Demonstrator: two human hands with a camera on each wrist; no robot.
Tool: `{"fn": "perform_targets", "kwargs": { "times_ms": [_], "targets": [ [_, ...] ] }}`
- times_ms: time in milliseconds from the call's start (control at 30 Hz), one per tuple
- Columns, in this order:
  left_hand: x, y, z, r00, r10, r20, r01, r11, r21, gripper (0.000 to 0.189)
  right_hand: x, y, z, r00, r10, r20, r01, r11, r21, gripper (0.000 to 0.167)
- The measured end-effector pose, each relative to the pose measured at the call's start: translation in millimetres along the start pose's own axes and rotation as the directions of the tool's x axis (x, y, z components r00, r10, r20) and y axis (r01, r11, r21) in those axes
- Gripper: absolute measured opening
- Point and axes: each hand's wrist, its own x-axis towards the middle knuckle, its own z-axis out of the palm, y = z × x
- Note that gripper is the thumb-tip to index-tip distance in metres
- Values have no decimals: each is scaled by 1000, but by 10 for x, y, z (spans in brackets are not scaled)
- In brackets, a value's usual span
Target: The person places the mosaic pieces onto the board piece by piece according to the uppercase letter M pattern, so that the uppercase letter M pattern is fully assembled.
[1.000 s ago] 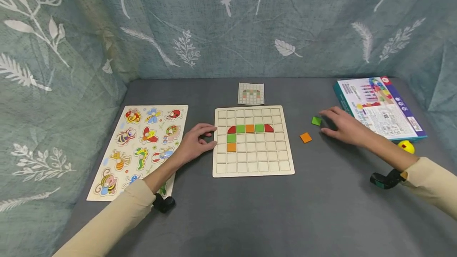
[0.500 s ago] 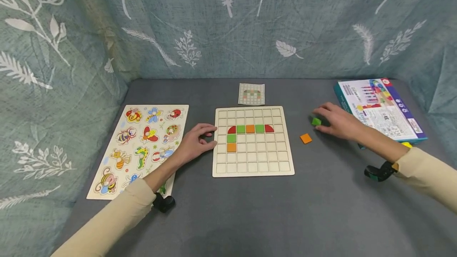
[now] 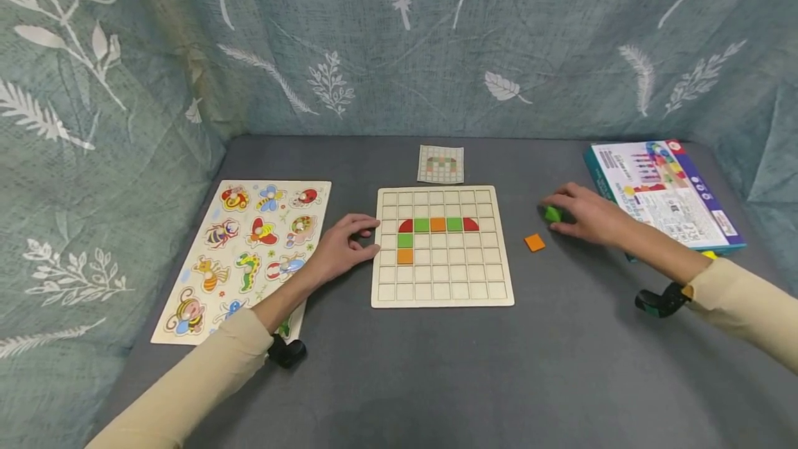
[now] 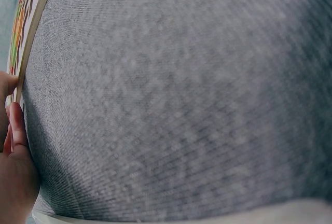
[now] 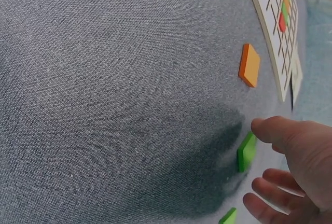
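Observation:
The wooden grid board (image 3: pixel 442 283) lies mid-table, with red, green and orange pieces set in several of its cells. My left hand (image 3: pixel 339 251) rests at its left edge, thumb and fingertips touching the rim; in the left wrist view that hand (image 4: pixel 15 167) shows only partly. Right of the board, my right hand (image 3: pixel 589 217) has thumb and fingers around a small green tile (image 3: pixel 552 214), which looks tilted. In the right wrist view the thumb touches this green tile (image 5: pixel 247 152), and another green piece (image 5: pixel 228 217) shows at the bottom edge. An orange tile (image 3: pixel 534 242) lies nearby.
A picture card (image 3: pixel 440 164) with a grid pattern lies behind the board. On the left is an insect puzzle board (image 3: pixel 249 227), partly under the left forearm. A flat box (image 3: pixel 667 192) sits at the right, with a yellow object (image 3: pixel 709 254) mostly hidden below the right forearm.
My right hand has moved left and closed in around the green tile, which has gone from lying flat to tilted. The left hand has stayed at the board's edge.

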Motion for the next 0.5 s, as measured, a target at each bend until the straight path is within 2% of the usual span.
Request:
{"fn": "perform_targets", "kwargs": {
  "times_ms": [267, 500],
  "targets": [
    [41, -3, 22, 1000, 6, 16, -6, 1000, -11, 45, -54, 3, 7, 1000, 4, 17, -4, 1000, -13, 43],
    [3, -11, -12, 1000, 2, 8, -2, 1000, -9, 46, -42, -14, 16, 1000, -10, 13, 10, 1000, -1, 43]
  ]
}}
